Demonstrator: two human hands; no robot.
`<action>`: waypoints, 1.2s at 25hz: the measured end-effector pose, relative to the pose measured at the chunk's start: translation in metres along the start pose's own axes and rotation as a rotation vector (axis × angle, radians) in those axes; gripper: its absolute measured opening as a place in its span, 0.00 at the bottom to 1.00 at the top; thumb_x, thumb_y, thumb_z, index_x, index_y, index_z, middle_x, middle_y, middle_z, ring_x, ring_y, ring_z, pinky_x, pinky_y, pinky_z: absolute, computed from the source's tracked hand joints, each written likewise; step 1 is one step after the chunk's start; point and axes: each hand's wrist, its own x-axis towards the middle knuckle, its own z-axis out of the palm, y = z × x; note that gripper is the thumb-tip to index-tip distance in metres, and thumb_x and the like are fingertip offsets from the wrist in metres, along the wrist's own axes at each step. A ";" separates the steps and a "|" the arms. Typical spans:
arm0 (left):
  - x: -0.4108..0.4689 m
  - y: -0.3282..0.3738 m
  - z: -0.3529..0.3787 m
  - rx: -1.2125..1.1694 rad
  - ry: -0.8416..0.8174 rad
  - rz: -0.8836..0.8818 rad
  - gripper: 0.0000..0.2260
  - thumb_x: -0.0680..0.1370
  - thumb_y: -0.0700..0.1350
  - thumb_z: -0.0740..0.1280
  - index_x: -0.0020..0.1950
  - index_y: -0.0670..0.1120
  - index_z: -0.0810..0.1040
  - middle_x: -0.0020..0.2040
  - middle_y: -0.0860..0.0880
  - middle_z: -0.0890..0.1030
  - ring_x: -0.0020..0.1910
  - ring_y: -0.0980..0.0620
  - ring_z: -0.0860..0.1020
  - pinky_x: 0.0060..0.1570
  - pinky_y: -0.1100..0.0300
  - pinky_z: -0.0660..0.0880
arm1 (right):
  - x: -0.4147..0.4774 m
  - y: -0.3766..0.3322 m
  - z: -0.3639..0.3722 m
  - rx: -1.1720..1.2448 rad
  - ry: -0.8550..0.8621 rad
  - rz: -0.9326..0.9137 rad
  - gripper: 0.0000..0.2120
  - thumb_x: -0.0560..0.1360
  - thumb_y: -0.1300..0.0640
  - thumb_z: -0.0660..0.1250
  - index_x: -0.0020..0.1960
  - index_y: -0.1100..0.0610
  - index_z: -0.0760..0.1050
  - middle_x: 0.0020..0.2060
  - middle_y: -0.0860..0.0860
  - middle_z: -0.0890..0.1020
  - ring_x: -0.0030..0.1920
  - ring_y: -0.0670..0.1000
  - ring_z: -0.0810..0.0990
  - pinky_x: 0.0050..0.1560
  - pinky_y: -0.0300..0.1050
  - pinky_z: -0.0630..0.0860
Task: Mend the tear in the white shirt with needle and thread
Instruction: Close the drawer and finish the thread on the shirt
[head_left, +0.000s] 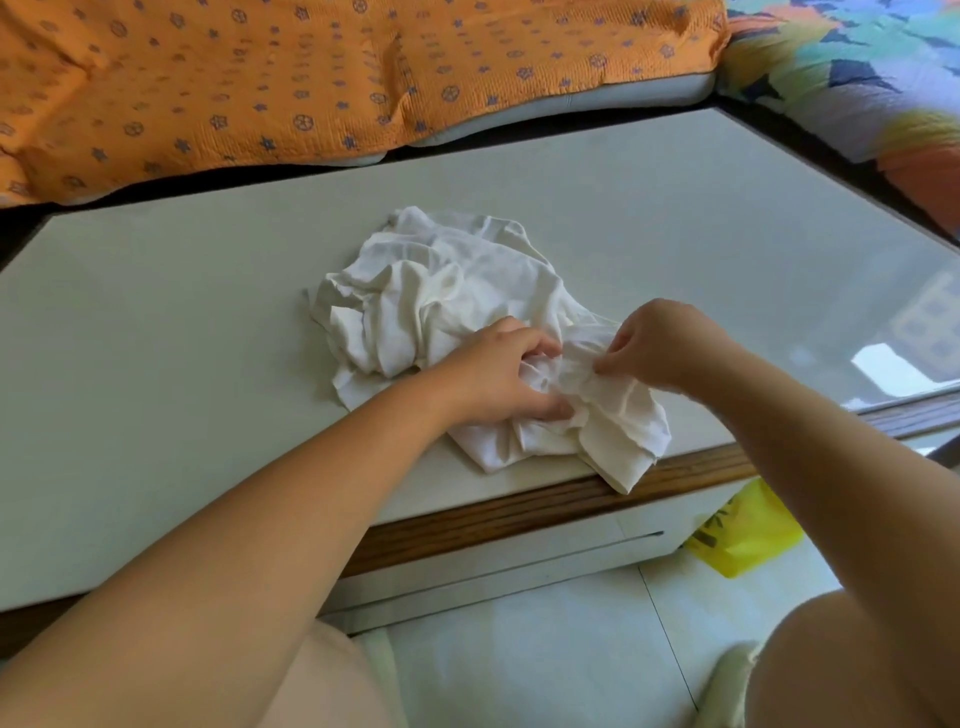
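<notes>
Head view, looking down on the table (208, 364). The shirt (467, 280) lies crumpled at the middle of it, with its near corner drooping over the wooden near edge. Both hands are in the cloth at that near end. The left hand (498, 374) has its fingers curled into a bunch of fabric and presses it to the top. The right hand (660, 343) pinches a small ridge of cloth between thumb and fingertips (605, 364) — so both are closed on the shirt, close together, with a short span of fabric drawn between them.

That span runs left to right, and it's the thing to watch. The bulk of the shirt sits far and left of the grips, so any stitching would likely fall on the strip between the hands, nearer the right one.

No needle or thread can be made out — too fine to see, if the right pinch holds one. The tear isn't plain either. On that showing, the person is probably finding or lining up the torn edges. An orange-covered sofa (260, 78) runs along the far side, and a yellow bag (743, 530) sits on the floor, near right.
</notes>
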 end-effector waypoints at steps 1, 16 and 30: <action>0.000 -0.002 -0.001 -0.001 0.001 -0.003 0.32 0.70 0.58 0.76 0.72 0.53 0.71 0.63 0.56 0.69 0.61 0.58 0.71 0.59 0.66 0.66 | 0.000 0.001 -0.006 0.115 -0.004 0.012 0.08 0.70 0.50 0.75 0.42 0.55 0.82 0.36 0.51 0.82 0.39 0.52 0.80 0.35 0.42 0.72; -0.020 0.003 -0.001 -0.164 0.246 -0.011 0.21 0.74 0.49 0.74 0.66 0.54 0.75 0.62 0.55 0.76 0.59 0.58 0.75 0.59 0.64 0.71 | -0.035 0.002 -0.032 1.299 -0.114 -0.162 0.06 0.74 0.60 0.71 0.49 0.60 0.82 0.34 0.51 0.80 0.32 0.46 0.74 0.35 0.37 0.74; -0.087 -0.010 0.005 -0.267 0.328 0.018 0.06 0.79 0.45 0.69 0.53 0.54 0.82 0.46 0.59 0.81 0.44 0.60 0.78 0.49 0.65 0.77 | -0.106 0.026 0.112 0.589 -0.759 -0.070 0.03 0.74 0.61 0.71 0.45 0.61 0.80 0.54 0.58 0.83 0.56 0.54 0.82 0.60 0.48 0.79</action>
